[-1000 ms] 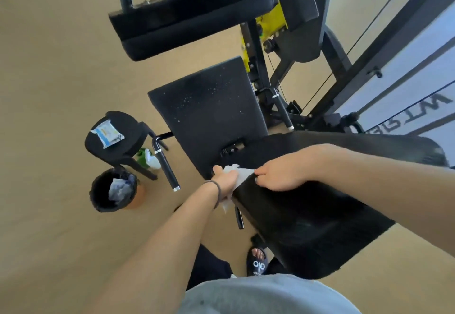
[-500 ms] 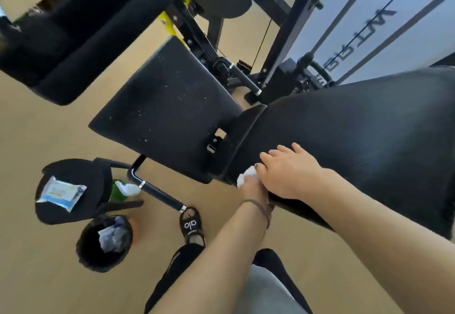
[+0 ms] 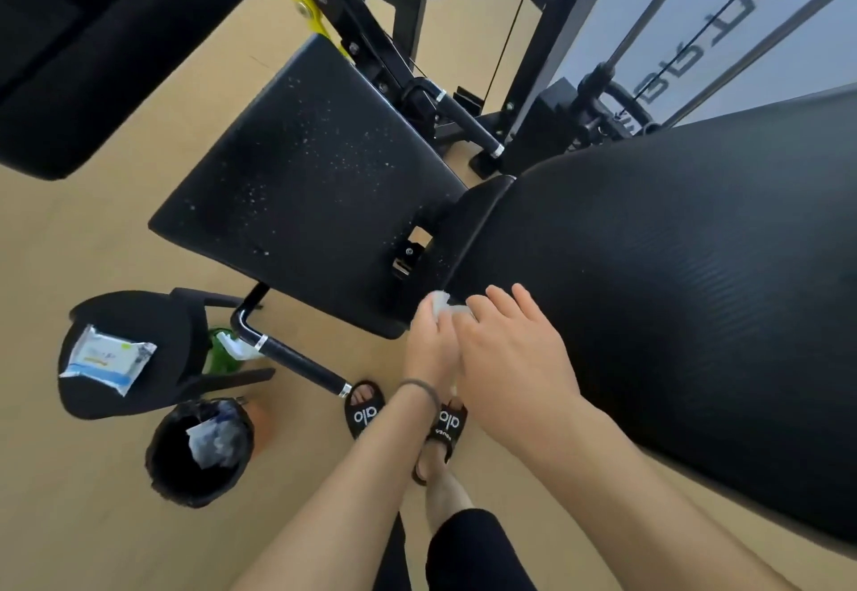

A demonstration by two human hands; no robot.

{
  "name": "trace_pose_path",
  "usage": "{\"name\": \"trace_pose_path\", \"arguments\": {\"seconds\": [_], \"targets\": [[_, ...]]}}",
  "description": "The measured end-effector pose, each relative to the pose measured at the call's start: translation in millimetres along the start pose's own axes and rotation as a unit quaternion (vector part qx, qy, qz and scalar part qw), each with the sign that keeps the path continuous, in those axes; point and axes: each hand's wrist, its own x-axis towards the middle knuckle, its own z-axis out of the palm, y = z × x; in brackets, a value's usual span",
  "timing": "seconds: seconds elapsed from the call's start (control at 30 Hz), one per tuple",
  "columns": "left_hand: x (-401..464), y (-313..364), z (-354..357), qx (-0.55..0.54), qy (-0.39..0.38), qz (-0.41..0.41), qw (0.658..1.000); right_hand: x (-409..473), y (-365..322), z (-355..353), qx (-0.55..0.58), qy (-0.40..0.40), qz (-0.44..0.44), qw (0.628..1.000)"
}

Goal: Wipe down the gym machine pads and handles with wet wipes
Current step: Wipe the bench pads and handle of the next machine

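Left hand (image 3: 429, 342) gripping wet wipe (image 3: 443, 305), right hand (image 3: 508, 349) beside, on back pad (image 3: 672, 275)

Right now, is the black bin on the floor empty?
No. The black bin holds crumpled used wipes, visible through its open top.

Black speckled seat pad (image 3: 315, 201), white wipe (image 3: 440, 302), tan floor (image 3: 92, 521)

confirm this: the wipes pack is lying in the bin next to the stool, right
Not quite. In the head view the wipes pack lies on the stool, not in the bin. The bin next to the stool holds only crumpled waste.
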Motion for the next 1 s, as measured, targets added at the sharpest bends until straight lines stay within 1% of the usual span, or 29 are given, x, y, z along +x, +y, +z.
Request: {"name": "trace_pose_path", "arguments": {"seconds": [0.03, 0.07, 0.17, 0.2, 0.23, 0.3, 0.33, 0.43, 0.53, 0.57, 0.6, 0.63, 0.67, 0.7, 0.73, 0.77, 0.8, 0.83, 0.9, 0.97, 1.0], "targets": [[9, 3, -4, 0.027, -0.01, 0.025, 0.999, 1, 0, -1, -0.013, -0.006, -0.003, 1.0], [19, 7, -7, 0.027, -0.032, 0.04, 0.998, 3, 1, -3, -0.027, -0.02, -0.003, 0.999], [43, 5, -14, 0.05, -0.13, 0.059, 0.988, 22, 0, -2, -0.033, -0.06, 0.009, 0.998], [50, 1, -14, 0.055, -0.132, 0.071, 0.987, 32, 0, 1, -0.029, -0.069, 0.014, 0.997], [56, -3, -16, 0.062, -0.119, 0.081, 0.988, 43, 1, 4, -0.027, -0.078, 0.015, 0.996], [71, -11, -20, 0.063, -0.087, 0.07, 0.992, 68, 2, 10, -0.039, -0.084, 0.005, 0.996], [78, -18, -23, 0.075, -0.09, 0.056, 0.992, 79, 4, 13, -0.049, -0.084, -0.006, 0.995], [89, -29, -33, 0.165, -0.14, 0.043, 0.975, 112, 8, 19, -0.093, -0.108, -0.073, 0.987], [104, -37, -35, 0.245, -0.135, 0.079, 0.957, 139, 9, 25, -0.108, -0.147, -0.124, 0.975], [108, -36, -36, 0.257, -0.137, 0.083, 0.953, 146, 8, 28, -0.105, -0.156, -0.138, 0.972], [109, -37, -36, 0.238, -0.144, 0.079, 0.957, 152, 8, 31, -0.096, -0.16, -0.148, 0.971], [111, -41, -36, 0.178, -0.153, 0.056, 0.97, 157, 9, 35, -0.081, -0.157, -0.156, 0.972], [110, -42, -37, 0.094, -0.157, 0.02, 0.983, 160, 12, 39, -0.066, -0.15, -0.16, 0.973], [109, -44, -37, -0.008, -0.154, -0.033, 0.987, 163, 14, 41, -0.058, -0.149, -0.162, 0.974], [107, -45, -38, -0.085, -0.164, -0.068, 0.98, 164, 17, 43, -0.06, -0.153, -0.165, 0.972], [108, -49, -40, -0.12, -0.191, -0.067, 0.972, 165, 20, 45, -0.071, -0.16, -0.169, 0.97], [108, -51, -42, -0.158, -0.2, -0.079, 0.964, 166, 20, 46, -0.084, -0.167, -0.173, 0.967], [111, -56, -43, -0.176, -0.197, -0.065, 0.962, 167, 19, 46, -0.099, -0.174, -0.177, 0.964], [109, -65, -50, -0.168, -0.171, -0.031, 0.97, 170, 17, 45, -0.135, -0.185, -0.18, 0.957], [106, -77, -53, -0.209, -0.106, -0.037, 0.971, 174, 16, 43, -0.198, -0.192, -0.172, 0.946], [103, -80, -52, -0.223, -0.072, -0.057, 0.971, 177, 16, 42, -0.223, -0.195, -0.164, 0.941]]}}
